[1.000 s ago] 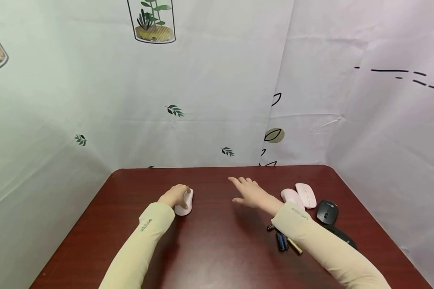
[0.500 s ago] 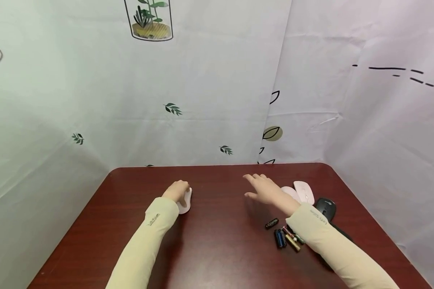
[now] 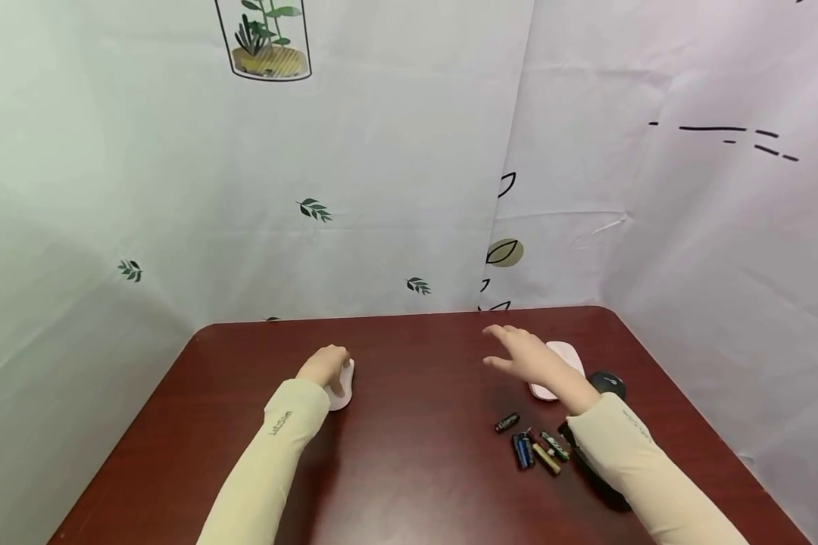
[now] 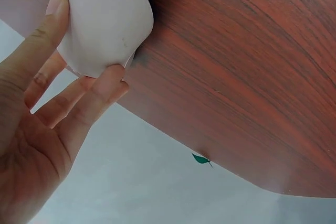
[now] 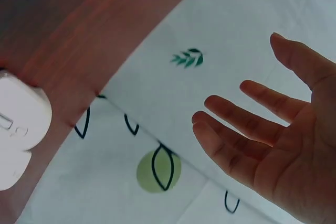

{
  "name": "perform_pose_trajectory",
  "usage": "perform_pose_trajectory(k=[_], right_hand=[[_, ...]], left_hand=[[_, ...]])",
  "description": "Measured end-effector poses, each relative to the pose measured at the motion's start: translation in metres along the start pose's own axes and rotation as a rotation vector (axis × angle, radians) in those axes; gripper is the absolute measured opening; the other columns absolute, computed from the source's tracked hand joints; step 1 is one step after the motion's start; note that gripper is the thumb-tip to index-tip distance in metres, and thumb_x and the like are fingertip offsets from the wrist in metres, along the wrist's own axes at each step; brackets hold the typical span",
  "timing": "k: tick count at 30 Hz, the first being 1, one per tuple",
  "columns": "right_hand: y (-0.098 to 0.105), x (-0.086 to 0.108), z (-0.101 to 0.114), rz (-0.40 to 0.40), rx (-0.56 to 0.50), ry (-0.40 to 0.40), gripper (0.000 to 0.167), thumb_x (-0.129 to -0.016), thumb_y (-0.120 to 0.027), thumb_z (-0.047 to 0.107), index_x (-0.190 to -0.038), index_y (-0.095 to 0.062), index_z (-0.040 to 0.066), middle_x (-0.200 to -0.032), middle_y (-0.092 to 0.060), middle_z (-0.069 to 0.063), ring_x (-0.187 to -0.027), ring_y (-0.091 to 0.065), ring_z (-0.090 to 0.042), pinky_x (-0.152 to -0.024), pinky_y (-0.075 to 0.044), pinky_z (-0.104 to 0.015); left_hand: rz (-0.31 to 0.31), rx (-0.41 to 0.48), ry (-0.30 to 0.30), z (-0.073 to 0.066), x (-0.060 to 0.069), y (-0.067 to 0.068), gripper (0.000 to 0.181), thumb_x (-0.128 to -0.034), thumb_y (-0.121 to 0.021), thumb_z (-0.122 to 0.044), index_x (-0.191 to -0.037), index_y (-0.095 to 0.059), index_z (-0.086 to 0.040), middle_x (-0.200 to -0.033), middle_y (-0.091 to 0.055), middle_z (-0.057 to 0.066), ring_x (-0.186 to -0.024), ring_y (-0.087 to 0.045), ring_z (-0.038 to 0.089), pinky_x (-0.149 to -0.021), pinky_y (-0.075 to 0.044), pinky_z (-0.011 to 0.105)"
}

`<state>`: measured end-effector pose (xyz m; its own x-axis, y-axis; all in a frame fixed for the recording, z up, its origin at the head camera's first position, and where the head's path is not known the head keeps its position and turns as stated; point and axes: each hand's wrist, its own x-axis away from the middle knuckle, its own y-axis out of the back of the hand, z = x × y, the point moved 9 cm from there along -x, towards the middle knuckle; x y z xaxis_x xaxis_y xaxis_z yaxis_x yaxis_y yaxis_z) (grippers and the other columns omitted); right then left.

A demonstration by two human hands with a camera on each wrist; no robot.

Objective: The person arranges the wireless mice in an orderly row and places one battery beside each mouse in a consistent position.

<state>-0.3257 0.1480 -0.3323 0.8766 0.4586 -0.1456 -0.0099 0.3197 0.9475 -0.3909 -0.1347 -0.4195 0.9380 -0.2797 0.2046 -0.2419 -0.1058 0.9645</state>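
Note:
My left hand [image 3: 323, 366] holds a pale computer mouse [image 3: 344, 387] on the left half of the dark red table. Up close in the left wrist view, the thumb and fingers grip the mouse [image 4: 107, 22] by its sides near one end. My right hand [image 3: 528, 356] hovers with nothing in it, fingers spread, left of a pale mouse [image 3: 567, 354] at the back right. The right wrist view has the hand [image 5: 278, 135] with its fingers apart and part of two white mice [image 5: 21, 114] at the left edge.
Several loose batteries lie before the right forearm, among them a black one [image 3: 507, 422], a gold one [image 3: 547, 459] and a green one [image 3: 554, 445]. A black mouse [image 3: 607, 384] and a long black object [image 3: 596, 484] are partly behind the sleeve. A white curtain [image 3: 395, 151] surrounds the table [image 3: 416, 454].
My right hand has moved to the right, over towards the pale mice, and uncovered more of the batteries. The left hand keeps its hold on the mouse. The view has shifted slightly.

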Motion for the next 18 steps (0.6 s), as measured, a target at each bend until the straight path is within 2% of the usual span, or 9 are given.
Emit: perform_pose_trajectory(k=[7,13,18], right_hand=[[0.013,0.013,-0.017,-0.021,0.000,-0.031,0.046,-0.090,-0.062,0.022,-0.127,-0.051,-0.003,-0.124,-0.056,-0.025,-0.111,-0.056,-0.041,-0.090,-0.045,-0.053],[0.023,0.028,-0.027,-0.071,0.031,-0.013,0.041,-0.088,-0.065,0.018,-0.122,-0.055,-0.003,-0.118,-0.060,-0.023,-0.105,-0.059,-0.039,-0.087,-0.046,-0.051],[0.026,0.040,-0.040,-0.075,0.061,-0.018,0.039,-0.087,-0.065,0.016,-0.119,-0.056,-0.004,-0.115,-0.061,-0.023,-0.101,-0.060,-0.038,-0.083,-0.048,-0.051]], left_hand=[[-0.022,-0.003,-0.024,0.000,0.001,-0.001,0.052,-0.0610,-0.087,-0.007,-0.108,-0.066,0.001,-0.113,-0.064,0.017,-0.107,-0.059,0.034,-0.086,-0.051,0.041],[-0.026,-0.011,-0.052,0.002,0.000,-0.003,0.052,-0.0593,-0.088,-0.008,-0.106,-0.066,0.000,-0.110,-0.065,0.016,-0.103,-0.060,0.033,-0.084,-0.051,0.042],[-0.024,-0.020,-0.076,0.015,-0.019,-0.017,0.057,-0.0569,-0.090,-0.016,-0.107,-0.066,-0.002,-0.111,-0.064,0.016,-0.103,-0.060,0.033,-0.081,-0.052,0.040]])
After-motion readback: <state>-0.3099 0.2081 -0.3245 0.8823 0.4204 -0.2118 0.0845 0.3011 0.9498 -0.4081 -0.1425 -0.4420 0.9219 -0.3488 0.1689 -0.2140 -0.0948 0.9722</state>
